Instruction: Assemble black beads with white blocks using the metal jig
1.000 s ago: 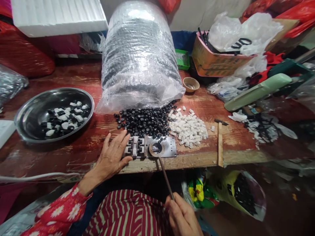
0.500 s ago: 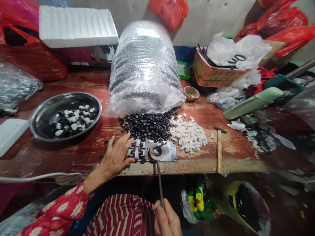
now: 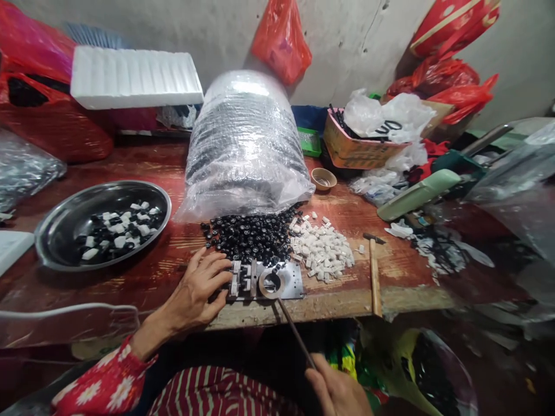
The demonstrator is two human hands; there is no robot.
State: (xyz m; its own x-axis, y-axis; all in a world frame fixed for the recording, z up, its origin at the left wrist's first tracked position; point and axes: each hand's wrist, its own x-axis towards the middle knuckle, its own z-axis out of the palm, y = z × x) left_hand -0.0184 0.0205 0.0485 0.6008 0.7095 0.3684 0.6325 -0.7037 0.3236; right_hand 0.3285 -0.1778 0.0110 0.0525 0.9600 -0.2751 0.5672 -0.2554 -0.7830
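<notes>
My left hand (image 3: 195,290) lies at the left end of a small metal jig (image 3: 296,281) on the table's front edge, its fingers stretched out and touching it. White and black plastic pieces (image 3: 235,279) sit in the jig beside my fingertips. On the jig's right part is a round metal ring (image 3: 271,284) with a dark opening. A long metal lever (image 3: 297,333) runs from that ring down over the edge. My right hand (image 3: 340,386) is closed around the lever's lower end. Behind the jig lie a pile of small black wheels (image 3: 255,237) and a pile of white plastic pieces (image 3: 323,249).
A steel bowl (image 3: 43,242) of black and white pieces stands at left. A large plastic-wrapped bundle (image 3: 247,144) rises behind the piles. To the right are a hammer (image 3: 375,277), a small brown bowl (image 3: 324,179), a pink box (image 3: 364,148) and a pale green object (image 3: 418,193).
My right hand has swung the lever's lower end to the right, so it slants more. My left hand stays on the jig. The camera view has tilted up slightly and shifted right.
</notes>
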